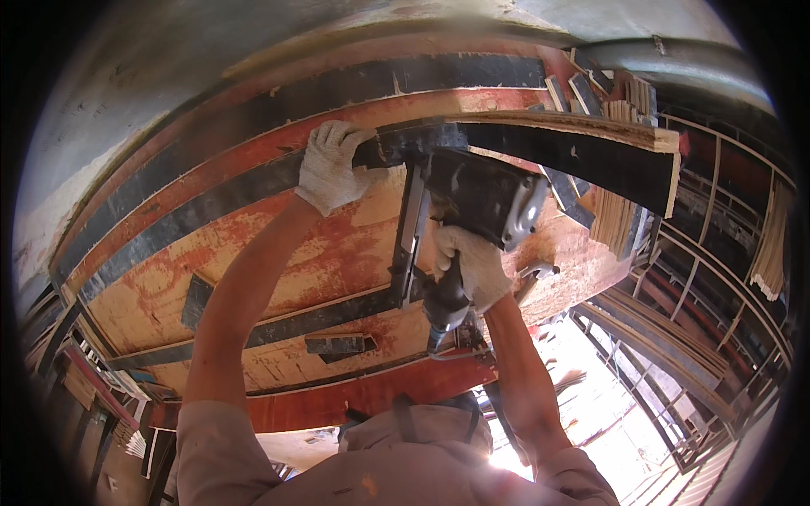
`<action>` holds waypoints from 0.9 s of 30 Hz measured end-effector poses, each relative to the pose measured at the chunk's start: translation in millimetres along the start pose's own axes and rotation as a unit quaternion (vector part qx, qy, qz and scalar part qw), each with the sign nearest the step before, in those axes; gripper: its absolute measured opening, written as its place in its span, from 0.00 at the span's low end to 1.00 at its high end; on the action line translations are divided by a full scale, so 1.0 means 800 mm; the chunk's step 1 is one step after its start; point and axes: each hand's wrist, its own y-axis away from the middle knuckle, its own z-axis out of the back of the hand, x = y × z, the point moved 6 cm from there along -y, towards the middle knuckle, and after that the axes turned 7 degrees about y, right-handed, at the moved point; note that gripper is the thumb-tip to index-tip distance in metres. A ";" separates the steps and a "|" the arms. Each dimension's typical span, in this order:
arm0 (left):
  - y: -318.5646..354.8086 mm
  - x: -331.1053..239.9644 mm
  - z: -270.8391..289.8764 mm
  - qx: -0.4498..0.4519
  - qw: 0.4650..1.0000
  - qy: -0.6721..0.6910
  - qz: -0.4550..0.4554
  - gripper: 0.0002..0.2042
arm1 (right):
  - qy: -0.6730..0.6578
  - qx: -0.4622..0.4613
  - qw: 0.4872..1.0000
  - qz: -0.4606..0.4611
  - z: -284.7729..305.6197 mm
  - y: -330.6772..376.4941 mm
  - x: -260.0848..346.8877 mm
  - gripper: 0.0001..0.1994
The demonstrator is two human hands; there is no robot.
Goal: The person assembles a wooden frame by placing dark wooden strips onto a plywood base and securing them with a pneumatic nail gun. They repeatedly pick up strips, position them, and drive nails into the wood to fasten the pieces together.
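In a white work glove, my right hand (pixel 478 268) is wrapped round the handle of a black nail gun (pixel 481 192). Its long magazine (pixel 410 236) points down beside the hand, and a hose fitting shows at the handle's lower end. The gun's nose meets a black-faced wooden strip (pixel 582 158), whose far right end sticks out past the panel. My left hand (pixel 332 164), gloved too, is closed over the strip's left part, just left of the gun. Beneath lies a large red-stained wooden panel (pixel 337 253) crossed by several dark strips. The exact contact point of the nose is hidden.
A short dark offcut (pixel 337 344) lies on the panel, with another (pixel 197 301) beside my left forearm. Stacked wooden slats (pixel 613 221) stand at the right. Beyond them is metal racking (pixel 717 194) with stored boards (pixel 666 337).
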 end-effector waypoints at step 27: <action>0.030 -0.045 0.005 -0.076 0.979 -0.181 -0.054 0.36 | -0.069 -0.099 0.991 0.063 0.082 0.139 -0.027 0.17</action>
